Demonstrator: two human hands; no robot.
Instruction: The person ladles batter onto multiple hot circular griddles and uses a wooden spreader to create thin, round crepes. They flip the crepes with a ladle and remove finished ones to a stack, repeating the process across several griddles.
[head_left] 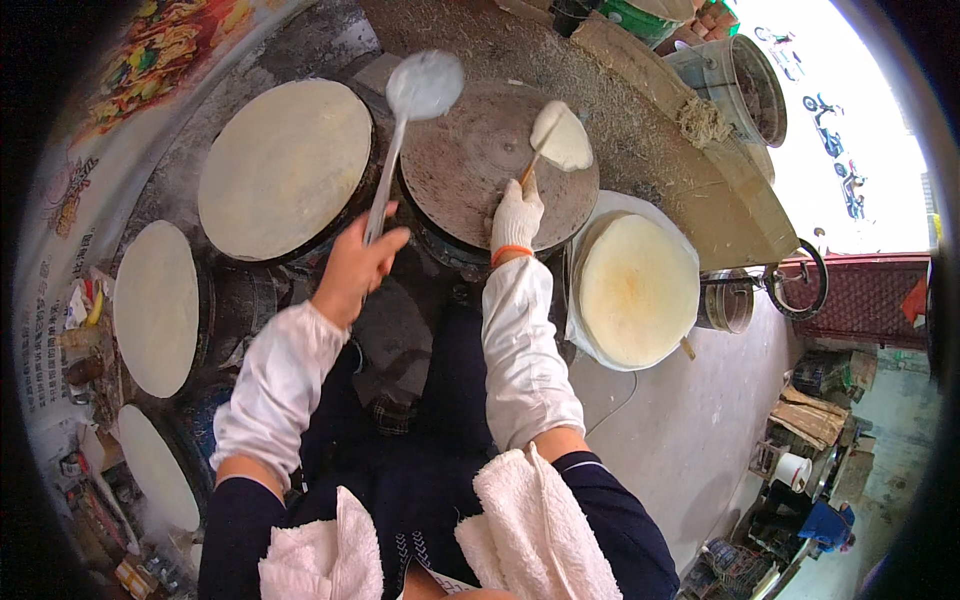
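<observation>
Observed from where I stand: a worker is positioned before a round griddle (450, 165), its brown-grey surface exposed, with both forearms extended toward it.

The left hand (355, 262), bare, is closed around the handle of a metal ladle (425, 85). The ladle slants up and away, its bowl coated whitish and standing over the far left edge of the griddle as viewed. Whether the bowl touches the plate, I cannot tell.

The right hand (517, 215), in a white knitted glove with an orange band (511, 253) at the wrist, grips the thin wooden handle of a tool (562, 137) with a pale, fan-shaped head. That head appears over the right-hand part of the same griddle; contact cannot be confirmed.

To the left, three further round plates carry pale, thin sheets: a large one (285, 170) just beside the exposed griddle, a second (157, 308) nearer the worker, and a third (158, 467) nearest.

To the right, a round flatbread (640, 290), lightly browned at its centre, lies on a white cover sheet (577, 325); layers beneath cannot be counted. White oversleeves (528, 350) cover both forearms. A metal bucket (757, 90) lies beyond, at upper right.
</observation>
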